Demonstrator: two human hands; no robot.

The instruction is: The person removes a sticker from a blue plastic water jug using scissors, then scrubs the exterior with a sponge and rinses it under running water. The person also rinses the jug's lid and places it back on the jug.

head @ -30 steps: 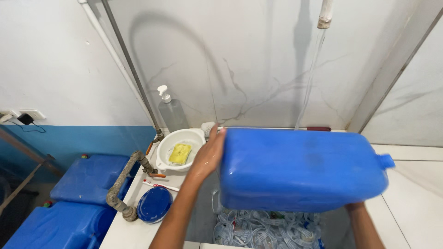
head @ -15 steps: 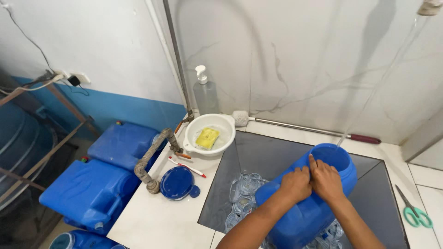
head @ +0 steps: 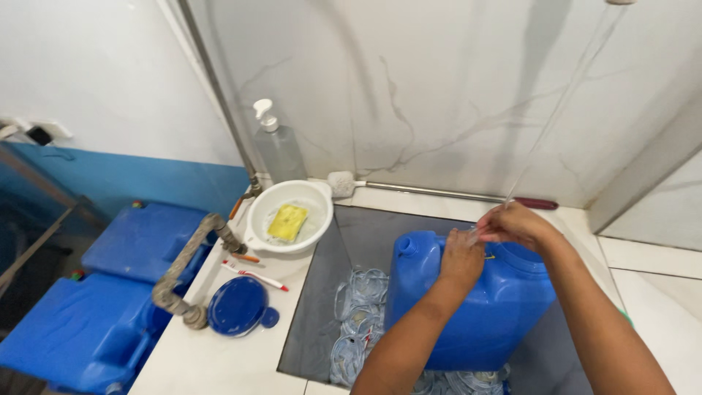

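Note:
A blue plastic jerrycan (head: 475,307) stands upright in the dark sunken sink (head: 365,234). A thin clear hose (head: 563,110) hangs down from the upper right to the can's top. My left hand (head: 461,260) rests on the top of the can and pinches the hose's lower end. Just beyond it, my right hand (head: 515,223) is closed around the same hose above the can's opening, which the hands hide.
Clear plastic pieces (head: 358,314) lie in the sink beside the can. On the counter are a white bowl (head: 256,227) with a yellow sponge (head: 287,221), a pump bottle (head: 278,150), a long-handled brush (head: 439,194), a toothbrush (head: 256,276) and a blue lid (head: 238,306). Two blue containers (head: 80,329) lie at the left.
The jerrycan, held up sideways a second ago, has come down and now stands in the sink. Both hands have left its body and taken the clear hose at its top.

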